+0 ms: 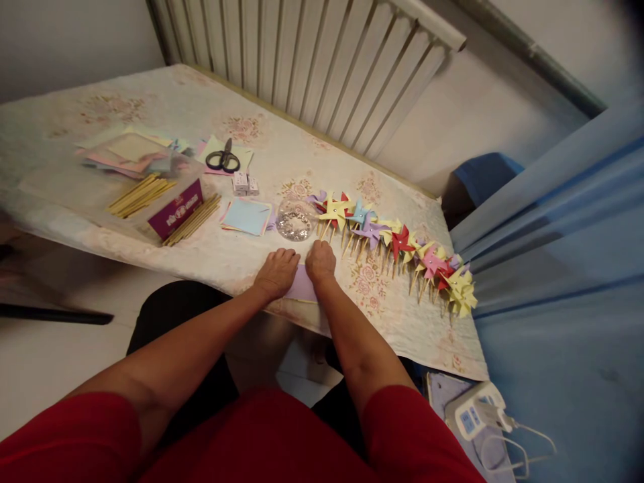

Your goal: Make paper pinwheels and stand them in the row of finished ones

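Note:
A sheet of purple paper [302, 286] lies at the table's front edge between my two hands. My left hand [278, 272] rests on its left side, fingers curled down together onto the sheet. On the right side my right hand [320, 260] is closed, its knuckles up and its fingertips hidden from view. Just beyond the hands stands a clear round container [296, 221] with small shiny metal pieces in it. Next to that is a stack of square paper [246, 217], light blue on top. Finished paper pinwheels [401, 243] on sticks lie in a row to the right.
Scissors [224, 159] lie on paper sheets at the back, near small white boxes [245, 183]. A clear plastic box [145, 228] with wooden sticks [141, 194] stands at the left. A radiator [302, 67] runs behind the table. A blue curtain [563, 268] hangs at the right.

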The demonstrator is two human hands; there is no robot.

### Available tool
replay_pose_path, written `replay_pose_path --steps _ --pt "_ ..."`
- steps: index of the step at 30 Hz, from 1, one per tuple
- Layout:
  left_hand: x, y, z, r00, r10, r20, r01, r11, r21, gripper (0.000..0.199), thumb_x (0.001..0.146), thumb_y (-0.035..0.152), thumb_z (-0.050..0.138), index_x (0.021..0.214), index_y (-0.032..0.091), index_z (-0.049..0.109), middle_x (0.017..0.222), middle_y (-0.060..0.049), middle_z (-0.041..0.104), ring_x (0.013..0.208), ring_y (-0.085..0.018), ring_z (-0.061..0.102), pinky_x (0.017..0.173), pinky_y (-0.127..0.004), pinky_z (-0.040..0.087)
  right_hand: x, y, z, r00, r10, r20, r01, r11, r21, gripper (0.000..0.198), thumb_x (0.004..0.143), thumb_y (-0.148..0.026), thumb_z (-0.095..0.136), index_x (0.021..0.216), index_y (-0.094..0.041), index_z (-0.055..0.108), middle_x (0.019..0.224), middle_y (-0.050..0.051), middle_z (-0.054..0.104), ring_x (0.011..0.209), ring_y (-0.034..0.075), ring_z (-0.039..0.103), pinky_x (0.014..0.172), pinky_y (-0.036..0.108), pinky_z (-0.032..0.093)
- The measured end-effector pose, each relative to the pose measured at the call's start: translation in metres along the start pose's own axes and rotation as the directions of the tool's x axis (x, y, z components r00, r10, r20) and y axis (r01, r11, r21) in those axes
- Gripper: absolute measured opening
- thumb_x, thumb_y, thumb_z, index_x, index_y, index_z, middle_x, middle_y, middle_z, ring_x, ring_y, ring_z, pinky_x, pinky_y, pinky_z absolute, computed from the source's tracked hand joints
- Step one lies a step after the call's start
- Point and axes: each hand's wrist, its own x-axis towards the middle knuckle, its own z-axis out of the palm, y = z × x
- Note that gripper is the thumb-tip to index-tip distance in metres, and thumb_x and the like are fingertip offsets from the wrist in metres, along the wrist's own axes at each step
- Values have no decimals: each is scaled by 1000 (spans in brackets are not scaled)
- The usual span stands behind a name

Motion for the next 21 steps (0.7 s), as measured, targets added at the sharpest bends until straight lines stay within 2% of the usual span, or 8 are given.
replay_pose_path --steps 9,21 --pt "1 0 3 1000 10 -15 -8 997 79 30 99 22 37 116 16 60 117 -14 61 104 -30 50 87 -45 39 6 4 2 1000 3 5 -3 999 -43 18 99 -20 39 105 -15 55 104 12 64 89 20 62 73 29 47" --pt "1 0 4 1000 17 -21 -15 997 73 31 98 20 36 117 15 60 117 -15 60 104 -30 49 86 -45 40 13 10 9 1000 14 -23 -15 999 -33 23 101 -21 35 104 -14 57 101 12 65 80 19 63 67 27 46"
